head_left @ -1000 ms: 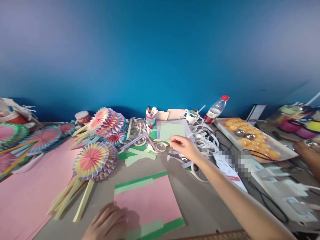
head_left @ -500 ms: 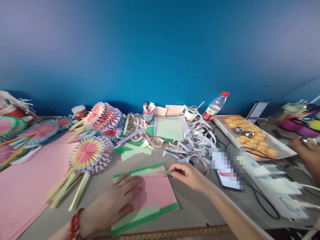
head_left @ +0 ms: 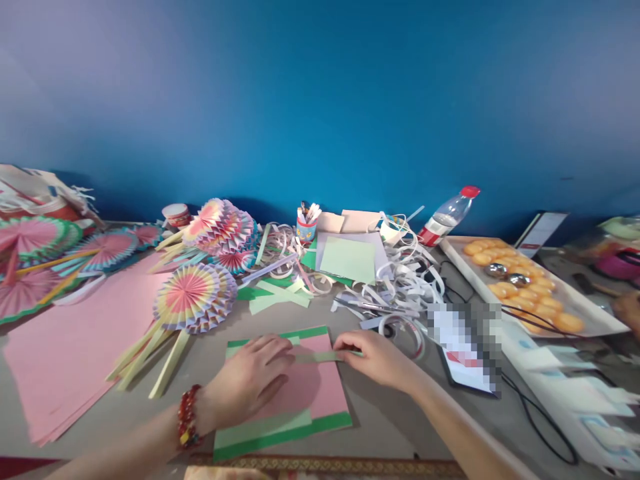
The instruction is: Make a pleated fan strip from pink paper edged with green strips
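A pink paper sheet (head_left: 325,390) with green bands along its far and near edges lies on the table before me. My left hand (head_left: 260,373), palm down with fingers spread, rests on its left part; a red beaded bracelet circles that wrist. My right hand (head_left: 367,355) pinches a pale green paper strip (head_left: 316,357) by its right end, over the sheet's right side. The strip runs sideways across the pink area, its left end hidden under my left fingers. Another pale green strip (head_left: 270,427) lies along the near green band.
Pleated paper rosettes (head_left: 187,297) and large pink sheets (head_left: 85,340) lie left. Behind are a pen cup (head_left: 307,230), paper scraps (head_left: 400,287) and a tape roll (head_left: 403,333). Rightward sit a phone (head_left: 467,357), bottle (head_left: 450,217), ball tray (head_left: 613,327), power strip (head_left: 565,400) and another person's hand (head_left: 629,310).
The pinched strip has shifted nearer to me, from beside the far green band onto the pink area. My view has turned slightly left. The other person's hand has mostly left the picture.
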The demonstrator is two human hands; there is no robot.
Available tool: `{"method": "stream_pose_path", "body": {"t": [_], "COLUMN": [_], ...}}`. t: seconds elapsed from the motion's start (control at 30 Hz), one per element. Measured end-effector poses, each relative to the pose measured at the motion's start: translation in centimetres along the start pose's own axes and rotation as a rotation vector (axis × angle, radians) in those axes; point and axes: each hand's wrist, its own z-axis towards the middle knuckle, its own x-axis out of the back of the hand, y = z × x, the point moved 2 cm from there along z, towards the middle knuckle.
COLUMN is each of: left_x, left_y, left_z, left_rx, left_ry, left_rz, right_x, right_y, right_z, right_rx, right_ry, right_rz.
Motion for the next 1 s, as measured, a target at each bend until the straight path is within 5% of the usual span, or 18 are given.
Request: {"method": "stream_pose_path", "body": {"t": [0.5, 0.83, 1.0], "left_x": [-0.9, -1.2, -1.3], "left_y": [0.7, -0.9, -1.0], "left_z": [1.1, 1.2, 0.9], "left_rx": [-0.008, -0.042, -0.049], "left_ry": [-0.016, 0.053, 0.073], "left_rz": [0.092, -0.021, -0.051], "right_x": [-1.1, 0.6, 1.2], "right_y": [-1.4, -1.0, 1.1], "right_z": [0.7, 2.2, 1.9], "right_rx": [-0.031, 0.076, -0.108], "right_ry": [0.037, -0.011, -0.119], "right_rz": [-0.158, 0.091, 0.235]}}
